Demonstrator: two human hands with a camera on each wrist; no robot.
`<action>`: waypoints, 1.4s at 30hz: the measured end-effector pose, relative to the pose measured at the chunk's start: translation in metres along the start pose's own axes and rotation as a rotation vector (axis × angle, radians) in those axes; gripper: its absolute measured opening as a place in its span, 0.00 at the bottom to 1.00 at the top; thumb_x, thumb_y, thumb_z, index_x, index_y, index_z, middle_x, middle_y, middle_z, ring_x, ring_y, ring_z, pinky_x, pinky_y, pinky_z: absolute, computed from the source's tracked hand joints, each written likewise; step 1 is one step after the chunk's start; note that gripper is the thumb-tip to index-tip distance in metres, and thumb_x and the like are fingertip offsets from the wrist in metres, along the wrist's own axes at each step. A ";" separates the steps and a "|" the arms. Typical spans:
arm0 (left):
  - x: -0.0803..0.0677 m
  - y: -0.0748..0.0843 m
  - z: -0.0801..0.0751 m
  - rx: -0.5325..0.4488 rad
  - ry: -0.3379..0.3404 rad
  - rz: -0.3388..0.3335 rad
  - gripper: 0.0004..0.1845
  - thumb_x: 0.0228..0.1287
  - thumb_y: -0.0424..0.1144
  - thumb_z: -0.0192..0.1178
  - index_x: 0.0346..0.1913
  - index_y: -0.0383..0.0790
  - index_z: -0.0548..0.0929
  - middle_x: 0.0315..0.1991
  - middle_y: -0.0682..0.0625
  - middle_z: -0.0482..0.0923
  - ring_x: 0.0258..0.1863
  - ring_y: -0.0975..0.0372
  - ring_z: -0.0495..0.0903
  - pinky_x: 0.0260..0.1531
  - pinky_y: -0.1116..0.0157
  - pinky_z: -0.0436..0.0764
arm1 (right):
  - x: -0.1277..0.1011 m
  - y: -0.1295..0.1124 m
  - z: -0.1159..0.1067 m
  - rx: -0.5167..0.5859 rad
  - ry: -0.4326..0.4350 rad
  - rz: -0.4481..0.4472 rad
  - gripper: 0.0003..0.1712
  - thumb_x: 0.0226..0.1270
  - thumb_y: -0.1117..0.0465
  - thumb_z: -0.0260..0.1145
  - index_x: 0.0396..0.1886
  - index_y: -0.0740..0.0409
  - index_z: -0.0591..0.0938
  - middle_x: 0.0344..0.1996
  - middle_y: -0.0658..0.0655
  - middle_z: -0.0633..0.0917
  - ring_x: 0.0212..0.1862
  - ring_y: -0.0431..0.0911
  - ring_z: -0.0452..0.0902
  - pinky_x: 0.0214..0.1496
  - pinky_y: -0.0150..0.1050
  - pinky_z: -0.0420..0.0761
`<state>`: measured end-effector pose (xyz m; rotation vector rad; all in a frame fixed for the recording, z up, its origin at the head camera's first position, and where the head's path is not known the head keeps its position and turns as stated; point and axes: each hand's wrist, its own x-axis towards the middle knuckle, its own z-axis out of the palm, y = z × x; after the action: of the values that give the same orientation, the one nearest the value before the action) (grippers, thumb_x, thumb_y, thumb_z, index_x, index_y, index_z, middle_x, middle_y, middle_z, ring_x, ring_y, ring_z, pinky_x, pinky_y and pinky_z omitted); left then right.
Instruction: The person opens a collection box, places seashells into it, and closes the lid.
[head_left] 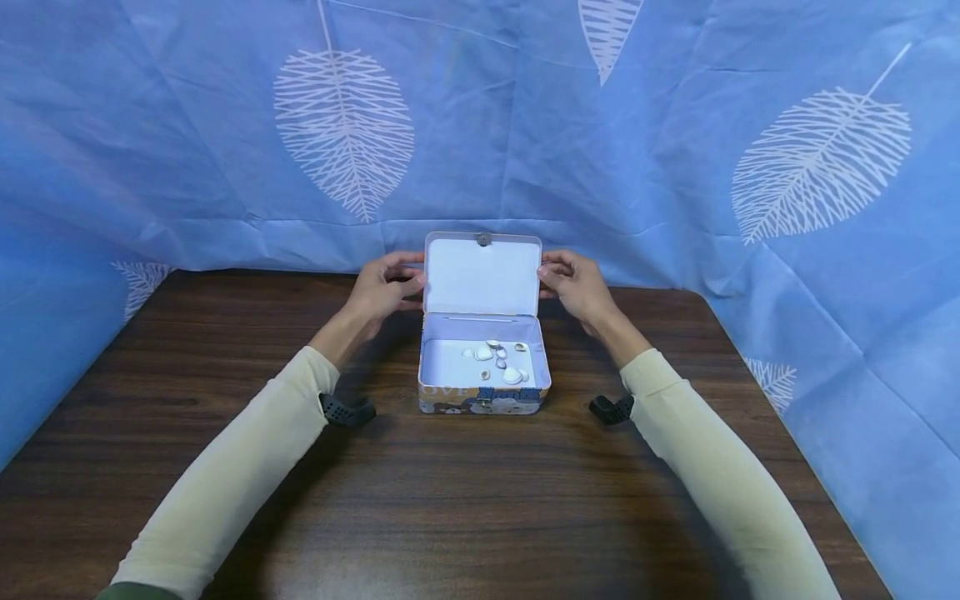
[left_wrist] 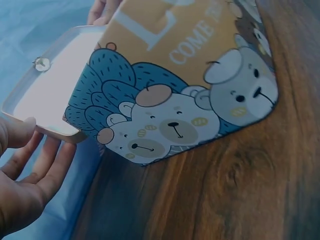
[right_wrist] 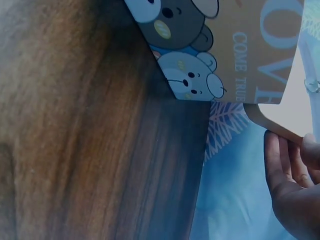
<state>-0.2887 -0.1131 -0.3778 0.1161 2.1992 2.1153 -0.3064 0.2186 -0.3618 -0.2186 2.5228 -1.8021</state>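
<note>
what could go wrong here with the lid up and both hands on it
The tin stands open with small shells loose inside; if the left hand and right hand tug the lid unevenly, the tin might tip or slide on the table and spill them. The fingers sit at the lid's edge, so a fast close could pinch them. A shell near the front rim might also stop the lid from shutting.

A rectangular bear-printed orange tin box (head_left: 483, 400) stands on the bench, its white-lined hinged lid (head_left: 482, 275) upright, small pale shells (head_left: 497, 360) inside.
</note>
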 end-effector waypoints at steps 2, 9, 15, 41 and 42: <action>-0.003 0.001 0.000 0.012 0.007 0.029 0.25 0.84 0.28 0.63 0.78 0.38 0.80 0.57 0.44 0.82 0.48 0.60 0.88 0.58 0.51 0.95 | -0.002 -0.001 0.001 0.000 0.010 -0.021 0.24 0.90 0.66 0.61 0.78 0.71 0.76 0.64 0.70 0.84 0.50 0.35 0.85 0.57 0.33 0.93; -0.012 0.003 0.001 0.031 0.043 0.128 0.24 0.81 0.25 0.66 0.75 0.33 0.82 0.61 0.37 0.85 0.48 0.61 0.88 0.57 0.54 0.95 | -0.008 -0.002 0.003 0.010 0.050 -0.129 0.23 0.88 0.69 0.62 0.76 0.73 0.77 0.59 0.69 0.85 0.47 0.32 0.86 0.56 0.31 0.93; -0.016 0.001 0.004 0.039 0.074 0.214 0.23 0.79 0.25 0.68 0.72 0.30 0.84 0.61 0.31 0.86 0.48 0.60 0.89 0.51 0.64 0.95 | -0.015 -0.003 0.002 -0.026 0.062 -0.211 0.23 0.88 0.69 0.62 0.75 0.73 0.76 0.59 0.70 0.84 0.50 0.36 0.87 0.62 0.42 0.94; -0.020 -0.012 0.008 0.077 0.094 0.417 0.08 0.75 0.17 0.65 0.52 0.18 0.82 0.58 0.23 0.87 0.48 0.68 0.88 0.50 0.72 0.92 | -0.034 0.008 0.001 -0.161 0.122 -0.404 0.15 0.82 0.73 0.68 0.64 0.69 0.84 0.56 0.71 0.90 0.53 0.50 0.91 0.56 0.26 0.91; -0.020 -0.012 0.007 0.076 0.089 0.414 0.07 0.75 0.17 0.65 0.51 0.17 0.81 0.59 0.23 0.86 0.49 0.67 0.88 0.51 0.72 0.92 | -0.034 0.009 0.001 -0.157 0.117 -0.401 0.14 0.82 0.74 0.68 0.62 0.69 0.85 0.56 0.70 0.90 0.52 0.45 0.90 0.56 0.26 0.91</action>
<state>-0.2678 -0.1085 -0.3904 0.5356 2.4851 2.2678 -0.2735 0.2253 -0.3718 -0.6895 2.8708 -1.7764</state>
